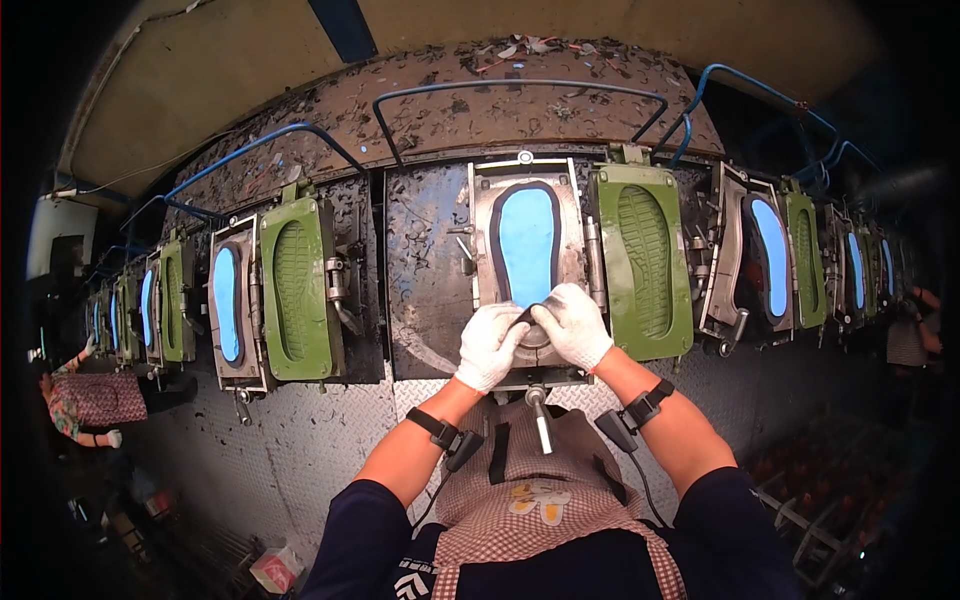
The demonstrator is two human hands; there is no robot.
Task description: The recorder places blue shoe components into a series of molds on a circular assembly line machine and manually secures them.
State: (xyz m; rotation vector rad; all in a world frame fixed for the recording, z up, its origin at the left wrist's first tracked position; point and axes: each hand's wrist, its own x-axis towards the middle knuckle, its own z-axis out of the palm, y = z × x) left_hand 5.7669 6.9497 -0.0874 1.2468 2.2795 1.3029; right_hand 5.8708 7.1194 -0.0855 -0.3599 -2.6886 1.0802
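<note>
Your left hand (490, 347) and right hand (573, 325), two white gloves, pinch one blue-topped black sole (527, 240) at its near end. It lies in one metal mould (574, 255); right, one green half (648, 255); near, one handle (541, 425).
</note>
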